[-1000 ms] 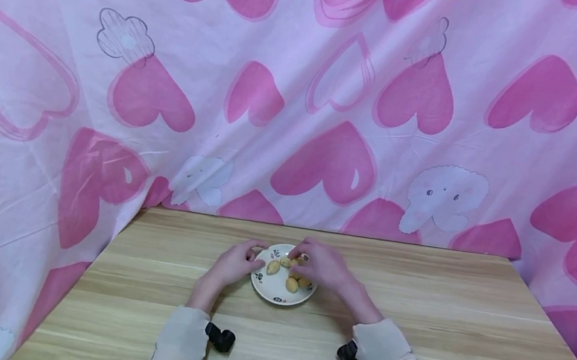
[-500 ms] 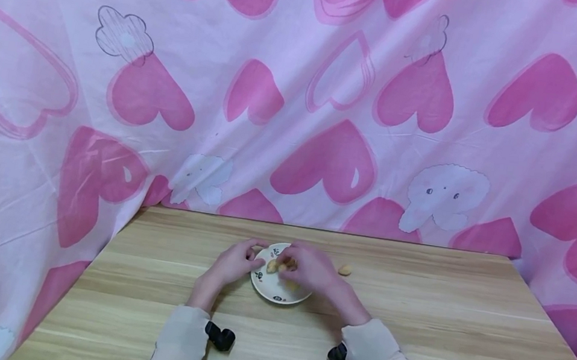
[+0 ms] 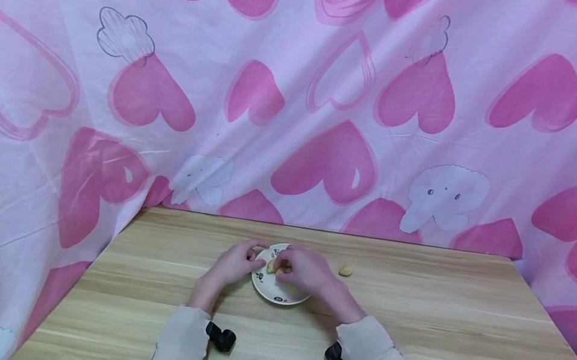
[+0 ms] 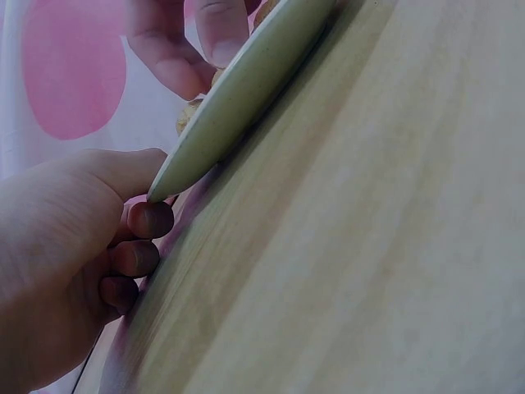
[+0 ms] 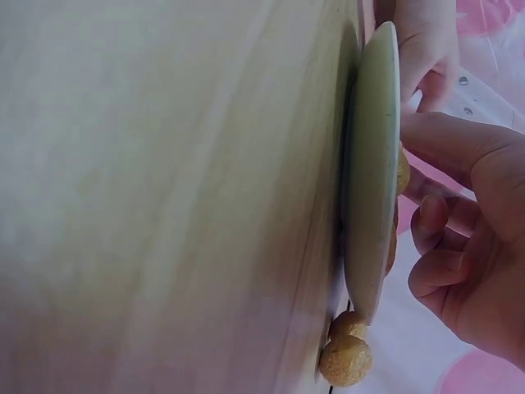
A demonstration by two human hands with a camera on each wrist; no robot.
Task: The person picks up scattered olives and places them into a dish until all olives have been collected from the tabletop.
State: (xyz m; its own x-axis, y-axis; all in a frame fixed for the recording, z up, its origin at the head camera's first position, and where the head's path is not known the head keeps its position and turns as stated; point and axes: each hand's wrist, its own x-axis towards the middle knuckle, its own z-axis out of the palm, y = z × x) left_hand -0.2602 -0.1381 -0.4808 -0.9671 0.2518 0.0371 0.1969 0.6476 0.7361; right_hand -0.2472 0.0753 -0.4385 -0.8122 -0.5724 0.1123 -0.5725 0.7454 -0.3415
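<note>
While the left hand (image 3: 235,264) pinches the rim of a white plate (image 3: 264,287) between thumb and fingers, on the side toward the desk's left edge, the right hand (image 3: 307,271) reaches over the opposite side with its fingers bent down among several tan pieces (image 3: 271,267). Whether this second grip has a piece pinched I cannot tell, since the fingertips are partly hidden. The pieces are small and rounded, and the plate under them carries little dark figures around its border. It rests on the desk (image 3: 439,327) near the far edge, between the two far corners and somewhat closer to the left one. Toward the right edge, just past the right hand, a loose piece (image 3: 345,271) lies on the wood; from the right wrist two show off the plate, one partly covering the other. Pale sleeves (image 3: 182,336) end above both wrists, with black devices (image 3: 226,341) at the cuffs. The desk is light wood, its grain running from side to side in tan and cream streaks. Behind the far edge hangs a pink-and-white cloth (image 3: 281,149), softly creased, which also comes down beyond the left and right edges. Big pink hearts cover it, some solid, some outlined, and a white fluffy figure (image 3: 448,192) with small dark eyes shows above the far edge, toward the far right corner.
</note>
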